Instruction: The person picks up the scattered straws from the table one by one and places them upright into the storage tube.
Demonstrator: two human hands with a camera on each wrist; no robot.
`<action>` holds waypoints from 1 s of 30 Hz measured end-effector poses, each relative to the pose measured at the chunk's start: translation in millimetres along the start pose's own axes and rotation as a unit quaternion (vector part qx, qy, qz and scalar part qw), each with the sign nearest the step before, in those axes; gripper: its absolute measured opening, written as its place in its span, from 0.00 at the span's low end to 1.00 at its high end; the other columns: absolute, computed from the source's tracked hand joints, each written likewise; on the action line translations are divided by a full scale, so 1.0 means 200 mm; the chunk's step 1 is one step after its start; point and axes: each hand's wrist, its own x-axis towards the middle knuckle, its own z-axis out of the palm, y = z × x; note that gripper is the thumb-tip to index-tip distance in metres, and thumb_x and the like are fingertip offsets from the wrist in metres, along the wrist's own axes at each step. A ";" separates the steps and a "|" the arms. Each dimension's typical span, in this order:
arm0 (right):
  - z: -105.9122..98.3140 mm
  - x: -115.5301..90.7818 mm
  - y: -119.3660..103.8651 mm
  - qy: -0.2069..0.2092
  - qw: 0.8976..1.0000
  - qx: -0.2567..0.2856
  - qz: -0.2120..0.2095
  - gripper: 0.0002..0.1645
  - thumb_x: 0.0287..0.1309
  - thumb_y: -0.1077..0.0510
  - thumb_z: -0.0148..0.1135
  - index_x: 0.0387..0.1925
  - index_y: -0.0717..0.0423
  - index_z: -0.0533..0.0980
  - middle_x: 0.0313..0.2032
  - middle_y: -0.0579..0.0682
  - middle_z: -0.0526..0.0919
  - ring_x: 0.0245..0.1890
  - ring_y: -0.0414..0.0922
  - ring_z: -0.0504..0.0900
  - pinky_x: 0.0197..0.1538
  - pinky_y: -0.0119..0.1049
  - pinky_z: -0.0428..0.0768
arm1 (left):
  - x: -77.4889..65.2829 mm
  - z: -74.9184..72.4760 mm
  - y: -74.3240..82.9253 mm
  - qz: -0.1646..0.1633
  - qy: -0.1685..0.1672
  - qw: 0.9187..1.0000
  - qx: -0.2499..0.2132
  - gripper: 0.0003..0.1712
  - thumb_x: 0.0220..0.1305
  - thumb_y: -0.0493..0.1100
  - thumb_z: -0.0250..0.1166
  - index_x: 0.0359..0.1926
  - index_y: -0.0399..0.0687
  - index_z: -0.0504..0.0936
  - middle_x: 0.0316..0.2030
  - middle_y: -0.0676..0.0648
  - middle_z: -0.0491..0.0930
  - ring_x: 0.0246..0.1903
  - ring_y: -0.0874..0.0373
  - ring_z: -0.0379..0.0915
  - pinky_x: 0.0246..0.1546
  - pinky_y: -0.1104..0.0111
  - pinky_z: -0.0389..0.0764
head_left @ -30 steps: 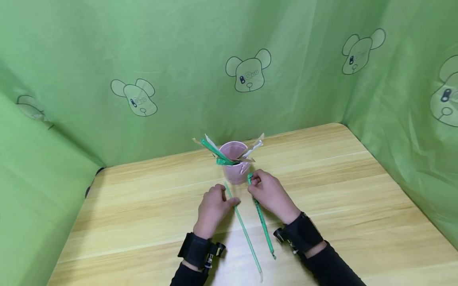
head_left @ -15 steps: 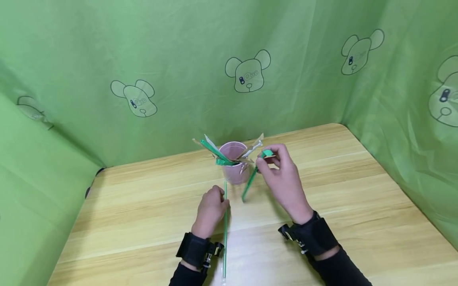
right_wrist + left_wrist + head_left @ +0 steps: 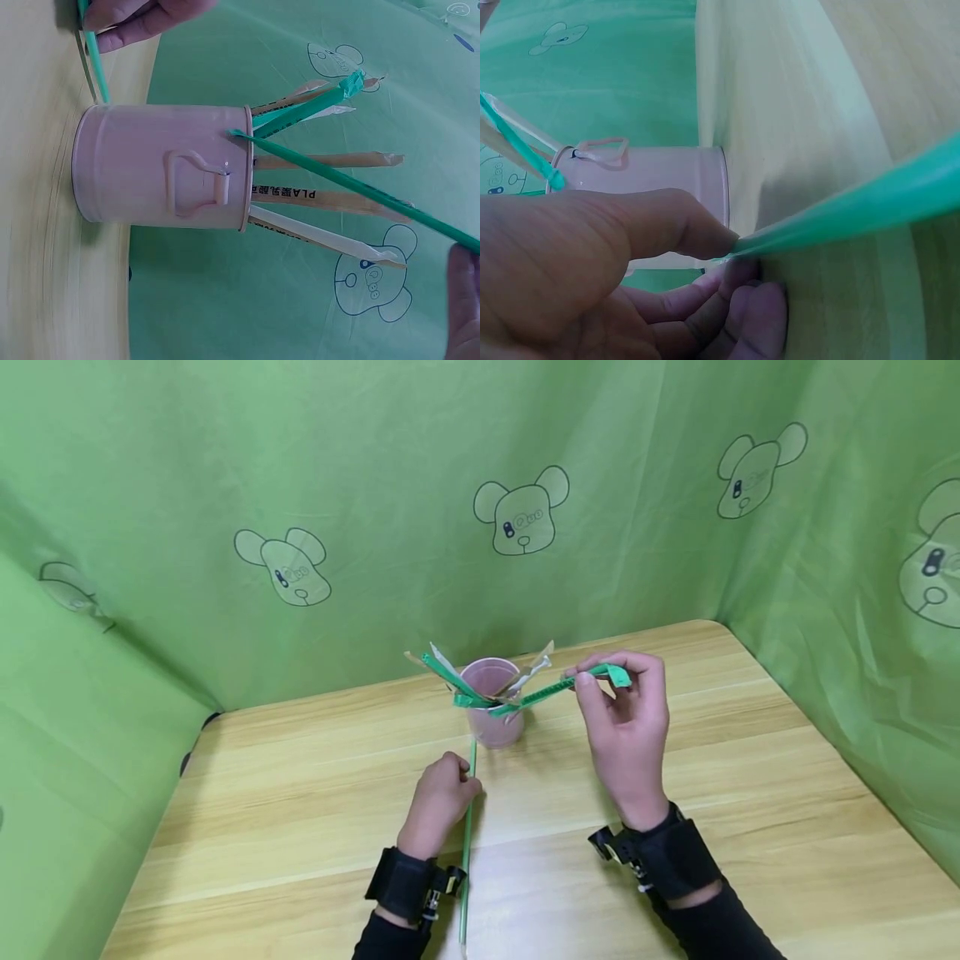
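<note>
My left hand (image 3: 441, 789) pinches a slim green straw (image 3: 466, 868) between thumb and fingers, low over the table; the left wrist view shows the straw (image 3: 870, 206) running from the fingertips. My right hand (image 3: 630, 718) holds the upper end of a green-wrapped straw (image 3: 551, 692) with dark print, tilted in the air. Its lower tip overlaps the rim of a small pink bucket (image 3: 493, 727); whether it touches cannot be told. In the right wrist view, that straw (image 3: 360, 187) slants across the bucket (image 3: 142, 165)'s edge, with the right hand (image 3: 463, 300) at the border.
Several wrapped straws stand in the bucket, among them a green one (image 3: 450, 675), brown paper-wrapped ones (image 3: 330, 160) and a white one (image 3: 322, 235). The wood-patterned table (image 3: 300, 793) meets a green curtain (image 3: 390, 527) with mouse-head drawings behind it.
My right hand has lifted the green-wrapped straw off the table and moved up and right, bringing its tip to the bucket. My left hand's straw has swung round beside the left wrist.
</note>
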 end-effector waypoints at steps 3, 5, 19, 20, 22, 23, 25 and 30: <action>0.00 0.00 0.00 0.010 0.999 0.022 -0.032 0.15 0.69 0.75 0.58 0.53 0.75 0.67 0.46 0.66 0.78 0.46 0.58 0.83 0.55 0.45 0.85 | 0.00 0.00 0.00 0.000 0.001 1.000 -0.005 0.17 0.68 0.31 0.65 0.55 0.27 0.77 0.39 0.42 0.78 0.25 0.54 0.69 0.29 0.66 0.72; 0.01 0.00 0.01 0.015 0.999 0.029 -0.041 0.15 0.68 0.75 0.58 0.53 0.77 0.67 0.46 0.66 0.78 0.47 0.58 0.83 0.55 0.45 0.85 | -0.01 -0.01 0.00 0.003 0.002 1.000 -0.006 0.17 0.68 0.31 0.65 0.55 0.27 0.77 0.38 0.42 0.78 0.25 0.54 0.68 0.28 0.66 0.72; 0.00 -0.05 0.13 -0.026 0.999 -0.031 0.030 0.15 0.67 0.77 0.63 0.53 0.77 0.72 0.50 0.62 0.81 0.50 0.52 0.82 0.58 0.39 0.83 | 0.00 -0.01 0.00 -0.001 -0.001 1.000 0.002 0.16 0.67 0.32 0.65 0.54 0.27 0.77 0.39 0.42 0.78 0.29 0.53 0.70 0.31 0.65 0.73; 0.00 -0.06 0.14 -0.029 0.998 -0.037 0.038 0.15 0.67 0.77 0.63 0.53 0.76 0.72 0.50 0.62 0.81 0.51 0.52 0.82 0.58 0.40 0.83 | 0.01 -0.01 0.00 0.001 -0.001 1.000 0.002 0.16 0.67 0.32 0.65 0.53 0.27 0.78 0.38 0.43 0.77 0.28 0.53 0.69 0.30 0.65 0.72; 0.01 -0.07 0.16 -0.038 0.997 -0.051 0.054 0.15 0.67 0.77 0.64 0.53 0.74 0.73 0.51 0.61 0.81 0.52 0.51 0.83 0.59 0.40 0.82 | 0.01 -0.02 0.00 0.006 -0.005 1.000 0.005 0.12 0.67 0.31 0.64 0.49 0.27 0.78 0.34 0.44 0.75 0.26 0.54 0.67 0.28 0.66 0.70; 0.01 -0.08 0.18 -0.043 0.995 -0.060 0.062 0.15 0.67 0.77 0.64 0.53 0.73 0.74 0.51 0.61 0.81 0.53 0.50 0.83 0.60 0.41 0.82 | 0.01 -0.02 0.00 0.010 -0.007 1.000 0.005 0.10 0.67 0.31 0.64 0.47 0.28 0.78 0.32 0.44 0.74 0.25 0.54 0.66 0.27 0.67 0.69; 0.01 -0.10 0.20 -0.053 0.992 -0.079 0.079 0.15 0.67 0.76 0.65 0.53 0.72 0.75 0.52 0.60 0.82 0.54 0.49 0.83 0.60 0.41 0.82 | 0.01 -0.02 0.00 0.014 -0.010 1.000 0.010 0.06 0.67 0.31 0.63 0.42 0.31 0.78 0.29 0.46 0.71 0.23 0.55 0.64 0.25 0.67 0.66; 0.01 -0.14 0.26 -0.079 0.980 -0.135 0.125 0.14 0.70 0.68 0.68 0.55 0.64 0.79 0.54 0.55 0.84 0.55 0.47 0.83 0.59 0.43 0.84 | 0.01 -0.02 0.00 0.009 -0.017 1.000 0.016 0.04 0.67 0.31 0.64 0.40 0.33 0.77 0.29 0.45 0.71 0.24 0.54 0.65 0.26 0.67 0.67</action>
